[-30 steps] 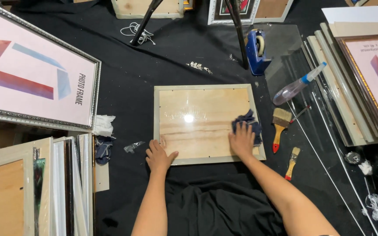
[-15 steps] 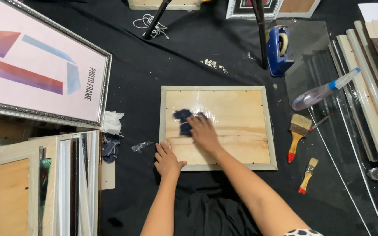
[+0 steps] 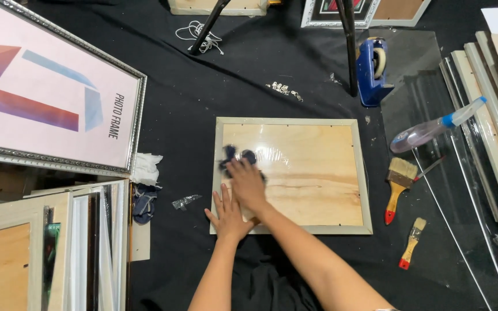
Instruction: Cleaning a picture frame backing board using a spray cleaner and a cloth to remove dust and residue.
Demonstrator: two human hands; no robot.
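The right hand (image 3: 248, 184) covers most of the dark cloth (image 3: 231, 155), so only its upper edge shows. The right forearm hides the left hand's (image 3: 227, 216) thumb side and part of the wooden frame's (image 3: 318, 173) lower rail. The big silver-framed picture (image 3: 47, 98) runs off the left edge. The stacked frames (image 3: 497, 115) are cut by the right edge. The small silvery bits (image 3: 285, 89) are too small to tell.

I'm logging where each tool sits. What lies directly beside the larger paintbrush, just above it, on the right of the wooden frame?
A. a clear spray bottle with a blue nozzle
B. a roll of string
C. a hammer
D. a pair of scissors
A: the clear spray bottle lies on its side just above the larger paintbrush, right of the frame.
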